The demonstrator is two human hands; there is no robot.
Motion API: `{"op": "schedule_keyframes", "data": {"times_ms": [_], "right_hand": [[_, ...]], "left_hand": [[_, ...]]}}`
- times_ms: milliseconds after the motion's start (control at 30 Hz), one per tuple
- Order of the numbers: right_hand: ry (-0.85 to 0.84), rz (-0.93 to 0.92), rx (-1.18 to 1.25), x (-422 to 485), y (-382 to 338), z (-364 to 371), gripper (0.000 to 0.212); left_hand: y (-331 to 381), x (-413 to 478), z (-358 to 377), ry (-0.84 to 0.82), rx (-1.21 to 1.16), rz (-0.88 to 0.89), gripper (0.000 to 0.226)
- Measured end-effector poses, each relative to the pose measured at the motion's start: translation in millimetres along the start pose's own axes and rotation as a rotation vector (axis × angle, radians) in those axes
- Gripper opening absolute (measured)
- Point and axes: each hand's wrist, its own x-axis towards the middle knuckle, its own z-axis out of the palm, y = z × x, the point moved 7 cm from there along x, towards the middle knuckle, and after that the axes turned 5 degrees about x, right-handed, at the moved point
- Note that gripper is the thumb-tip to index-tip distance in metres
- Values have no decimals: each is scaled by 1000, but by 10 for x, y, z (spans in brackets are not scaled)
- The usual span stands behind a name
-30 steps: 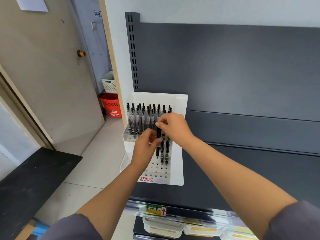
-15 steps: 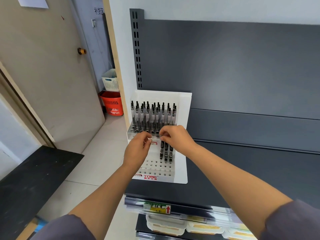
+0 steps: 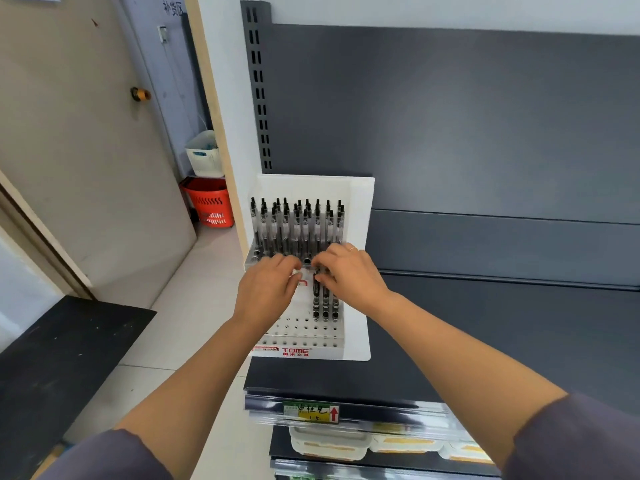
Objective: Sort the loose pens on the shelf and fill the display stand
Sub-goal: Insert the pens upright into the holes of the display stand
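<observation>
Starting at 9 o'clock, a beige door with a brass knob (image 3: 140, 94) is cut off by the picture edge. A white plastic basket (image 3: 204, 154) sits on a red plastic shopping basket (image 3: 209, 202), both partly hidden by a pale wall edge.

The white plastic display stand (image 3: 360, 209) sits at the left end of the dark grey metal shelf (image 3: 519, 323), just above centre. In its rear tier the black-and-clear pens (image 3: 298, 223) stand upright in packed rows, buttons towards 12 o'clock and tips down in the holes. Their lower ends are hidden behind both hands.

The left hand (image 3: 266, 289) curls its fingers against the front of that tier. The fingertips are hidden, so I cannot tell whether they hold anything.

The right hand (image 3: 349, 271), wearing a ring, covers the tops of three pens standing in the front tier. Its thumb and fingers pinch the leftmost black pen (image 3: 316, 289), whose long axis runs from 6 to 12 o'clock. Open holes fill the rest of that tier.

At 6 o'clock a yellow price label (image 3: 310, 412) is blurred, and the white trays (image 3: 329, 441) below it are partly hidden.
</observation>
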Motion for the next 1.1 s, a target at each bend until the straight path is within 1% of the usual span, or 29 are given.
{"op": "schedule_keyframes", "data": {"times_ms": [133,267,367,533,700,867,967,1100], "right_hand": [[85,59,-13,-289,367,-279,31],[63,161,-48,-798,1023,-567,31],[52,253,-63,-1362,1644,-854,29],[-33,455,-71,-2495,2706,-1341,26],[-62,647,-90,-3560,3630,-1799,26],[-49,841,15,-4336,4513,-2088,23],[-26,894,60,-4510,4849,-2160,22],[-59,932,64,-4573,5443,-2195,27]], "left_hand": [[537,202,-77,25,36,159,14],[1345,402,14,-6,23,289,19],[2180,482,236,-52,-2,389,22],[3701,462,720,-172,-48,527,21],[5130,384,1047,-236,-139,626,19],[6221,478,1400,-329,-160,699,23],[6543,584,1617,-399,-175,706,28],[6981,837,2206,-538,-130,697,41]]}}
